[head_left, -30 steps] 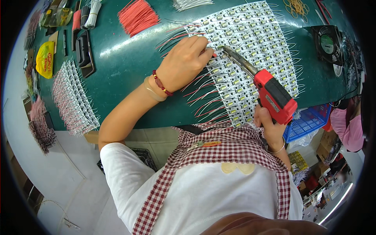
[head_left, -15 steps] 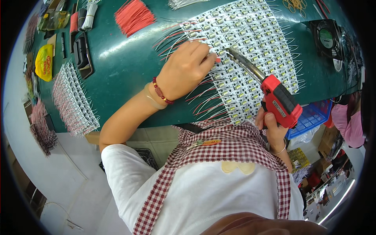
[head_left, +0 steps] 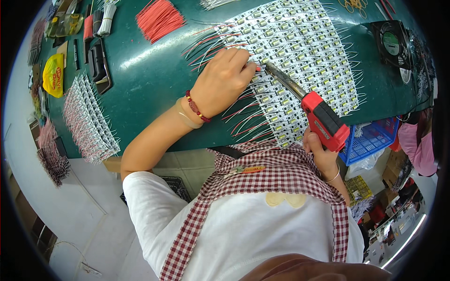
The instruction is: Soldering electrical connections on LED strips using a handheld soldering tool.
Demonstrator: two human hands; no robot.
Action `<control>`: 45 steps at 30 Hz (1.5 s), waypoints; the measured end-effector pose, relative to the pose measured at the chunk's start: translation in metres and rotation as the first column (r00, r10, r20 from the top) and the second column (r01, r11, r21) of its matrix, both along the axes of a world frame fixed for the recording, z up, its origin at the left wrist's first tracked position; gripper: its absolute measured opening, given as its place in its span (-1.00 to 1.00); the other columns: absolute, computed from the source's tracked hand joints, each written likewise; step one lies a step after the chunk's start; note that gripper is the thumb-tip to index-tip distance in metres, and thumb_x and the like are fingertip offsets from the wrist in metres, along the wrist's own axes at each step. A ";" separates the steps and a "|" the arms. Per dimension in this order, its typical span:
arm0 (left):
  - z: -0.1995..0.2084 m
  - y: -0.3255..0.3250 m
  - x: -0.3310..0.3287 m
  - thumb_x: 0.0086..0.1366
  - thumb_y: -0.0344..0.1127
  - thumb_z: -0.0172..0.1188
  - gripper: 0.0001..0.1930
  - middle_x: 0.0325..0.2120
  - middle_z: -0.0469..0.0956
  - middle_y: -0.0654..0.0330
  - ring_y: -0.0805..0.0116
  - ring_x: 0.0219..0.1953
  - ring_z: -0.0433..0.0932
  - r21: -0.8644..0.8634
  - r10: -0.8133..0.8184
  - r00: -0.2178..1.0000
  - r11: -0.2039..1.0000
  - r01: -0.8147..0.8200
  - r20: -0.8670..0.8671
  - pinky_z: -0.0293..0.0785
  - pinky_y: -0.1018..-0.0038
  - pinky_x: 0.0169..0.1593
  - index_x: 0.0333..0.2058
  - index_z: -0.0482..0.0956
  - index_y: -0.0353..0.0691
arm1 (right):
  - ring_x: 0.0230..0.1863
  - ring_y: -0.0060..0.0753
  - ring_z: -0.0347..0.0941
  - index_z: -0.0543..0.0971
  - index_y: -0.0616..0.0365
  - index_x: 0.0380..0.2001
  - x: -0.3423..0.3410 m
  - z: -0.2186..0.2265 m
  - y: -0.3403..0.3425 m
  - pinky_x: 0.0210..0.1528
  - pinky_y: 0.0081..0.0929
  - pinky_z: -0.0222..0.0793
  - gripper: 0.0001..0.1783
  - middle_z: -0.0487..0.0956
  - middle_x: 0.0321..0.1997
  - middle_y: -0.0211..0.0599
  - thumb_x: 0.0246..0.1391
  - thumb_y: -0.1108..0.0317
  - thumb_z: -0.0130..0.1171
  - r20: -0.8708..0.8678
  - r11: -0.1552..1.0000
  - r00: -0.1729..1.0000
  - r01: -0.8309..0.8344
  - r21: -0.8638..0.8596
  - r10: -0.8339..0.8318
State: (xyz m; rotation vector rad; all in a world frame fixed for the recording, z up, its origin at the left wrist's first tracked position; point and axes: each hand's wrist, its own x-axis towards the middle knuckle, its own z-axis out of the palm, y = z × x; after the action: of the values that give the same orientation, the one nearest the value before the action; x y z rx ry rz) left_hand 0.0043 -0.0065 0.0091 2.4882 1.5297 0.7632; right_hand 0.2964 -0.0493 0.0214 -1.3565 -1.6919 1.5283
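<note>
Sheet of small circuit boards (head_left: 307, 51) right of centre on the green worktop (head_left: 140, 100), reaching its near edge, in front of you. Your left hand (head_left: 224, 78) is at the sheet's left side, fingers pinched on a small red piece (head_left: 258, 69), too small to identify. Your right hand (head_left: 322, 153), by the near edge, wraps its fingers round a red-and-black soldering gun (head_left: 324, 122); tip just beside the red piece, contact unclear. Wired strips (head_left: 91, 124) lie at the near left corner.
</note>
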 end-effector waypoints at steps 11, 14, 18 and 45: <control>0.001 0.002 0.001 -0.03 -0.49 0.14 -0.81 -0.48 0.36 0.17 0.22 -0.36 0.42 -0.003 -0.028 0.998 1.000 0.028 -0.059 0.38 0.37 -0.24 -0.37 0.58 -0.29 | -0.69 -0.58 0.26 0.37 0.35 -0.10 -0.003 0.015 0.003 -0.63 -0.63 0.17 -0.55 0.40 -0.65 -0.31 0.17 0.13 0.08 -0.152 0.995 0.988 0.007 -0.099 -0.022; 0.003 0.003 0.003 -0.02 -0.48 0.15 -0.81 -0.49 0.36 0.19 0.25 -0.38 0.41 0.052 -0.036 0.997 0.998 0.040 -0.064 0.35 0.39 -0.27 -0.36 0.58 -0.27 | -0.70 -0.57 0.24 0.28 0.35 0.05 0.002 0.015 0.002 -0.63 -0.63 0.15 -0.45 0.39 -0.65 -0.30 0.17 0.13 0.09 -0.194 0.991 0.981 -0.015 -0.131 -0.011; 0.008 -0.010 0.007 -0.03 -0.48 0.18 -0.78 -0.53 0.34 0.24 0.32 -0.45 0.34 0.064 -0.030 0.999 0.997 0.032 -0.022 0.30 0.42 -0.33 -0.32 0.60 -0.24 | -0.70 -0.58 0.24 0.30 0.35 0.03 0.008 0.015 -0.005 -0.63 -0.62 0.15 -0.46 0.38 -0.66 -0.30 0.17 0.13 0.08 -0.189 0.993 0.982 -0.003 -0.114 -0.018; 0.002 -0.010 0.013 -0.08 -0.56 0.14 -0.76 -0.51 0.34 0.20 0.25 -0.40 0.37 -0.029 -0.030 0.999 0.999 0.030 0.014 0.34 0.38 -0.27 -0.36 0.61 -0.25 | -0.47 -0.38 0.50 0.58 0.23 -0.35 0.028 -0.005 -0.015 -0.42 -0.47 0.38 -0.83 0.56 -0.44 -0.28 -0.02 0.38 0.22 0.037 0.998 0.998 -0.053 -0.022 0.054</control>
State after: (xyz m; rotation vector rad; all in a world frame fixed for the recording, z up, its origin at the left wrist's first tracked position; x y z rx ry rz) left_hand 0.0176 -0.0163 0.0116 2.4745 1.4843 0.7464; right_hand 0.3241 -0.0638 0.0164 -1.3689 -1.7531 1.5629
